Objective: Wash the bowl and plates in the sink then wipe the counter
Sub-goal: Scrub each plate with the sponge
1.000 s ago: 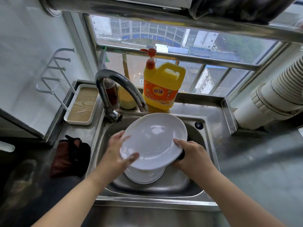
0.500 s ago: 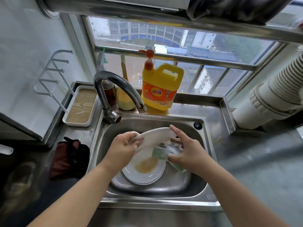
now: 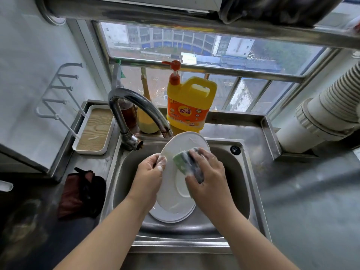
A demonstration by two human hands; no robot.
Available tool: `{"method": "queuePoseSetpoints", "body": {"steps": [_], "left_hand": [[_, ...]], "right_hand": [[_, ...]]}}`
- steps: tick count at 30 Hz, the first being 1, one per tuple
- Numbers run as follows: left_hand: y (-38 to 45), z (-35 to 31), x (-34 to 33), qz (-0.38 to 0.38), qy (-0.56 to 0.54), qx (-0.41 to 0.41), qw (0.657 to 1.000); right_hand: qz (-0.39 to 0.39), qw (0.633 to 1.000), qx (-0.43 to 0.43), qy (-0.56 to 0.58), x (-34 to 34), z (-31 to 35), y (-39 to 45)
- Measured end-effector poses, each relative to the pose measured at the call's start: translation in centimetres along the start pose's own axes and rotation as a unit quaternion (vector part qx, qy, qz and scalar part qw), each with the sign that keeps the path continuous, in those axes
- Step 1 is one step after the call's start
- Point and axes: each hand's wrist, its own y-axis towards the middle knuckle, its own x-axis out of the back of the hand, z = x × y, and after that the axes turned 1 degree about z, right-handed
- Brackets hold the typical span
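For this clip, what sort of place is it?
Most likely a small home kitchen, high up: a steel sink with a tap, a dish soap jug on the sill, and a window overlooking buildings.

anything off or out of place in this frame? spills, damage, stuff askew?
Nothing stands out. The left hand grips the white plate tilted over the sink, and the right hand presses a soapy green sponge to it. More plates lie stacked below. A dark red cloth lies crumpled on the counter, nothing spilled.
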Motion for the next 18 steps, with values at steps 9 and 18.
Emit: {"method": "queuePoseSetpoints", "body": {"steps": [9,18], "left_hand": [[-0.6,0.5,0.0,0.085,-0.006,0.009,0.996],[-0.2,0.2,0.1,0.06,-0.034,0.007,0.998]], "right_hand": [[0.002,0.991,0.097,-0.092,-1.8,-1.9,4.7],[-0.015,0.981,0.16,-0.11,-3.6,-1.0,3.3]]}}
